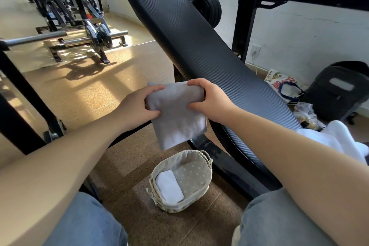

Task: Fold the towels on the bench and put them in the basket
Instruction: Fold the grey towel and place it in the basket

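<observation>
grey towel (175, 116): folded to a small rectangle, it hangs in the air between my two hands, in front of the near part of the bench (199, 46) and above the basket (194, 175); it touches neither.
left hand (137, 104): pinches the left side of the grey towel, fingers curled over the upper edge and thumb on the front face.
right hand (209, 102): grasps the upper right corner, fingers curled over the top edge.
step in hand: i judge the folding of this piece is done or nearly done, and the placing comes now.
next move: i would lower the towel straight down to the free right half of the basket and keep the layers pressed together so the fold does not open. it looks rather wide for that space, so one more fold may be needed.
look of the towel: plain pale grey, soft and matte, with fairly even edges. the lower part hangs free and a little tilted. i cannot count the layers.
basket: stands on the floor between my knees, with one folded white towel (169, 185) along its left side.
left to do: white cloth (335, 138) lies crumpled on the bench end near my right arm.
</observation>
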`<state>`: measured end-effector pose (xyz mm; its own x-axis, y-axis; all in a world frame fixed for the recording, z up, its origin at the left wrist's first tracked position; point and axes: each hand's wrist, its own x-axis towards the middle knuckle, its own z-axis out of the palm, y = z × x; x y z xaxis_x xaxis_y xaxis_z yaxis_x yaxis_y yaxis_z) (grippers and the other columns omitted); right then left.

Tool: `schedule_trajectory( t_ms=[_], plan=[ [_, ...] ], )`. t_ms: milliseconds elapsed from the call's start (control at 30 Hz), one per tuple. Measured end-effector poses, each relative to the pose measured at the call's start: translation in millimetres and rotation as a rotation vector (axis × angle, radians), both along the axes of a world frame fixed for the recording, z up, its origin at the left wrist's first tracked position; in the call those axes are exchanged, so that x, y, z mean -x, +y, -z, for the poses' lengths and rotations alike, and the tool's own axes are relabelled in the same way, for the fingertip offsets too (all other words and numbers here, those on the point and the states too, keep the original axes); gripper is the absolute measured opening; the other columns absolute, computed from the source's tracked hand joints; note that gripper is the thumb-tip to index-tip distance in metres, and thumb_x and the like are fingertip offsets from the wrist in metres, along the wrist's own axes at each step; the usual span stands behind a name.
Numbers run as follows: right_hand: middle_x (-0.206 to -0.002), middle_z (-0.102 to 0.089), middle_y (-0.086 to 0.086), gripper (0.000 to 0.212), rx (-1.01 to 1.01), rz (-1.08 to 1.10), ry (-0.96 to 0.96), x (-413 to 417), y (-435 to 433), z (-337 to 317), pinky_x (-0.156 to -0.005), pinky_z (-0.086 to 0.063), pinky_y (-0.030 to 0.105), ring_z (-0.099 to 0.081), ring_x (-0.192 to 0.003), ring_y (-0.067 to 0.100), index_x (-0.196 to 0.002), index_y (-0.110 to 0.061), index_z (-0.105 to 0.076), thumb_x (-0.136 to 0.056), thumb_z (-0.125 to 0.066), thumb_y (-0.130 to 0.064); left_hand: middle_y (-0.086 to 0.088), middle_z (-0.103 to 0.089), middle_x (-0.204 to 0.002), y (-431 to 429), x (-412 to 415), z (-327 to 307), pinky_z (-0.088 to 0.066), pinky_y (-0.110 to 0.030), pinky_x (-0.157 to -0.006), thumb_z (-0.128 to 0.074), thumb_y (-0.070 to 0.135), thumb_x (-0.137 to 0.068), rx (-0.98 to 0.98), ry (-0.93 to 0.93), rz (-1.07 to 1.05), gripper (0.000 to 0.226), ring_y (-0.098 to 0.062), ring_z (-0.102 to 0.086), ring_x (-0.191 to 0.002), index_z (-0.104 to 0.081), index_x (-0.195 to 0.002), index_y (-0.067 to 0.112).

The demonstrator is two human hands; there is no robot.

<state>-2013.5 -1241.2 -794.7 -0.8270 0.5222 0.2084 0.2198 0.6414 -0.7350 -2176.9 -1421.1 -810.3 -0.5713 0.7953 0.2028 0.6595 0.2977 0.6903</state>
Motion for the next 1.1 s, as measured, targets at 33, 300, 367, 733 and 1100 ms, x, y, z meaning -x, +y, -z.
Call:
schedule_trajectory(
  t_ms=[33, 300, 367, 733, 1100],
  plan=[
    [-0.112, -0.059, -0.019, 0.062, -0.023, 0.009, 0.009, 1, 0, 0, -0.087, -0.045, 0.019, -0.054, -0.105, 0.005, -0.134, -0.035, -0.058, -0.078, -0.076, -0.016, 0.013, -0.059, -0.128, 0, -1, 0, -0.043, -0.014, -0.080, -0.077, 0.013, -0.079, -0.009, 0.003, -0.016, 0.071, -0.009, -0.057, -0.109, -0.054, -0.140, 0.040],
    [-0.109, -0.067, -0.013, 0.040, -0.108, -0.006, -0.016, 1, -1, 0, -0.074, -0.038, 0.002, -0.059, -0.100, 0.005, -0.125, -0.029, -0.065, -0.088, -0.065, -0.014, 0.009, -0.069, -0.119, -1, -5, -8, -0.035, -0.005, -0.072, -0.064, 0.015, -0.086, 0.021, 0.125, -0.082, 0.047, -0.007, -0.055, -0.099, -0.065, -0.130, 0.033],
    [-0.105, -0.068, -0.012, 0.039, -0.107, -0.007, -0.038, 1, 0, 0, -0.071, -0.038, 0.002, -0.059, -0.097, 0.005, -0.121, -0.030, -0.067, -0.088, -0.063, -0.012, 0.008, -0.072, -0.113, -2, -4, -10, -0.037, -0.008, -0.071, -0.065, 0.017, -0.085, 0.045, 0.133, -0.081, 0.045, -0.009, -0.058, -0.096, -0.068, -0.126, 0.035],
    [-0.114, -0.056, -0.008, 0.033, -0.054, -0.016, -0.006, 0, 5, 1, -0.079, -0.041, 0.010, -0.055, -0.102, 0.005, -0.119, -0.024, -0.070, -0.088, -0.066, -0.012, 0.008, -0.061, -0.113, -2, -2, -9, -0.040, -0.021, -0.073, -0.060, 0.015, -0.090, -0.041, -0.048, -0.171, 0.035, -0.014, -0.057, -0.104, -0.060, -0.120, 0.033],
    [-0.103, -0.069, 0.000, 0.047, 0.233, 0.059, 0.103, -6, 1, -2, -0.075, -0.051, 0.025, -0.067, -0.093, 0.012, -0.135, -0.038, -0.031, -0.100, -0.060, -0.027, 0.019, -0.064, -0.093, 1, -3, -7, -0.041, -0.023, -0.073, -0.046, 0.008, -0.100, -0.148, -0.147, -0.159, 0.039, -0.003, -0.056, -0.083, -0.069, -0.084, 0.036]
  ],
)
